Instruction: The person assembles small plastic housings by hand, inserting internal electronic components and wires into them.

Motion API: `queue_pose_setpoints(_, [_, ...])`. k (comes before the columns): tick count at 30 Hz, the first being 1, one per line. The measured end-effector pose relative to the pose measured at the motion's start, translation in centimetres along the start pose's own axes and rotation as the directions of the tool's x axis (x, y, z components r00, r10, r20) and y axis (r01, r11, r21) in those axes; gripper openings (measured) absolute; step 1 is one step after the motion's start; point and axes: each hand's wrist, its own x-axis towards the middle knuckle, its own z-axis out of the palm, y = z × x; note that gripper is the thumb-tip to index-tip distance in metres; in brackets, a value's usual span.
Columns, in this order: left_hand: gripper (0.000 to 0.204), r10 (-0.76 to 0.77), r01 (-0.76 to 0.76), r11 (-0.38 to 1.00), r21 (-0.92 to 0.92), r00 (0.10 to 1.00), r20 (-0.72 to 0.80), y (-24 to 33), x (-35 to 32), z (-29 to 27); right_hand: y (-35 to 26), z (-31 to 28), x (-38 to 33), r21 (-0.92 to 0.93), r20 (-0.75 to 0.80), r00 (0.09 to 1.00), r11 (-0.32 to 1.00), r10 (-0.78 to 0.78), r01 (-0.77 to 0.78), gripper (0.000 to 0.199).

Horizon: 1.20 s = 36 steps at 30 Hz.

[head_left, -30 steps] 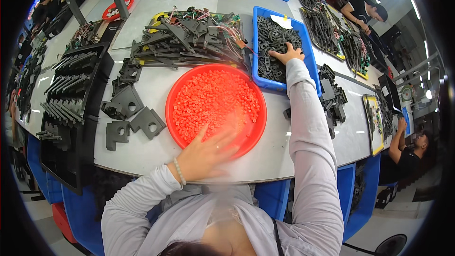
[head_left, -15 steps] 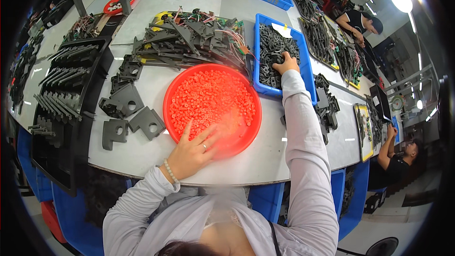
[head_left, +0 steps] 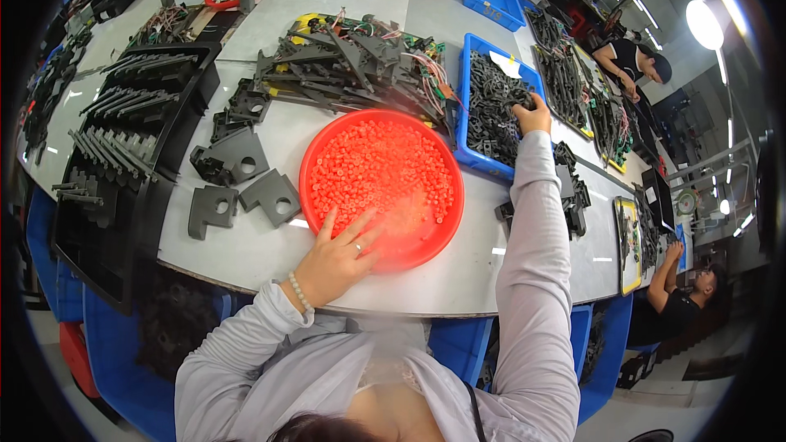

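Note:
My left hand (head_left: 336, 263) rests over the near left rim of a round red tray (head_left: 449, 233), fingers apart and holding nothing visible. Small orange-red ring-shaped plastic pieces (head_left: 348, 172) fill much of this tray; its lower right part shows bare. My right hand (head_left: 535, 117) is at the right side of a blue bin (head_left: 483, 162) heaped with small black plastic parts (head_left: 491, 102). Its thumb and fingers are closed around a black part at the fingertips, partly hidden by the hand. A white paper slip (head_left: 505, 64) lies on the heap.
Behind the tray lies a pile of dark grey strips with wires (head_left: 352, 61). Grey angled plates with holes (head_left: 274, 198) lie left of it, beside a black rack (head_left: 139, 221) of parts. Another blue bin (head_left: 495, 10) stands farther back. Two people work at the right.
My right hand has shifted right across the blue bin, and a black part now shows at its fingertips. My left hand stays at the tray. The whole view has shifted slightly.

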Motion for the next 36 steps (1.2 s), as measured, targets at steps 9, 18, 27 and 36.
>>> queue_pose_setpoints(9, [0.028, -0.014, 0.014, 1.0, -0.021, 1.0, -0.016, -0.5, -0.4, -0.2, -11.3, 0.1, -13.9, 0.482, 0.474, 0.802, 0.869, -0.364, 0.11, 0.038])
queue_pose_setpoints(18, [0.033, -0.027, 0.024, 0.996, -0.086, 0.999, -0.035, -0.6, -0.3, -0.5, -12.9, 3.7, -17.6, 0.077, 0.503, 0.733, 0.869, -0.457, 0.488, 0.052])
queue_pose_setpoints(27, [0.042, -0.482, 0.456, 0.873, -0.173, 0.749, -0.454, -2.3, -5.2, -5.8, -11.7, 1.2, -18.6, 0.228, 0.53, 0.605, 0.787, -0.594, 0.573, 0.065])
queue_pose_setpoints(36, [0.045, -0.468, 0.511, 0.858, 0.05, 0.818, -0.334, -4.5, -5.8, -5.1, -13.5, 1.1, -20.1, 0.056, 0.393, 0.631, 0.702, -0.669, 0.71, 0.028])
